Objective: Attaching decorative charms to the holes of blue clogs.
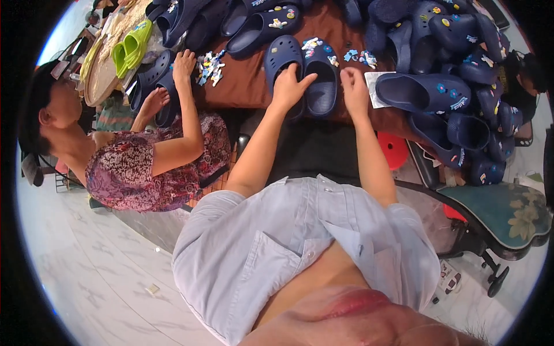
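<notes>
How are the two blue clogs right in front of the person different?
The left clog shows mostly bare holes on its toe, but the right clog has a bunch of colourful charms there. The left hand partly hides the left clog's opening, while the right clog's opening is mostly in plain sight. Both are dark blue, toes pointing away from the person.

Bright light; right hand (354, 92) slightly blurred; bluish-white glare at rim, far left of left hand (290, 87); marble-patterned floor (104, 259) below, fisheye-bent.
</notes>
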Available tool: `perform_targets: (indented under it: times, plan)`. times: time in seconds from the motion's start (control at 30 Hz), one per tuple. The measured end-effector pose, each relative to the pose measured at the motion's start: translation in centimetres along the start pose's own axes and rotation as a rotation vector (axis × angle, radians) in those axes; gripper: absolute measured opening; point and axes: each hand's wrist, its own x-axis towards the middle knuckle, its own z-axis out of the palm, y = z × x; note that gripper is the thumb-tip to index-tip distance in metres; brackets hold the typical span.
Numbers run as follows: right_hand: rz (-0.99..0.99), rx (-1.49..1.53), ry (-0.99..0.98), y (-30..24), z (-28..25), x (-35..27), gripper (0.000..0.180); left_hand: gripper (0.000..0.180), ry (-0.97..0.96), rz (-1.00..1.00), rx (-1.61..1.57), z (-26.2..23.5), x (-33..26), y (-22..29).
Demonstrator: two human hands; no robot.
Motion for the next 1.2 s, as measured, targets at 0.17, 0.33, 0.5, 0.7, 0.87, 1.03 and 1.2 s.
perform_targets:
  times: [0.17, 0.33, 0.5, 0.7, 0.87, 1.03, 1.2]
  plan:
    - [0.154, -0.248, -0.139, 1.1, 2.5, 6.1, 0.061, 0.05, -0.089, -0.079, 0.216, 1.2, 1.9, 0.5]
    - [0.198, -0.318, -0.366, 1.8, 3.3, 9.0, 0.063, 0.033, -0.098, -0.12, 0.288, 2.0, 1.8, 0.5]
    - [-0.025, -0.34, -0.312, 2.3, 3.1, 8.0, 0.039, 0.032, -0.04, -0.122, 0.287, 2.3, 1.5, 0.7]
    - [-0.241, -0.311, -0.209, 2.7, 2.8, 7.2, 0.023, 0.03, -0.084, -0.137, 0.277, 2.2, 1.4, 0.9]
    - [0.208, 0.089, -0.214, 4.4, 2.8, 6.6, 0.02, 0.026, -0.074, -0.125, 0.28, 2.2, 1.5, 0.6]
    - [-0.025, -0.106, -0.146, 5.1, 1.8, 8.3, 0.023, 0.03, -0.044, -0.096, 0.234, 2.4, 1.5, 0.3]
    - [-0.089, -0.672, -0.044, 1.8, 1.4, 9.4, 0.037, 0.032, -0.08, -0.129, 0.258, 2.3, 1.5, 0.4]
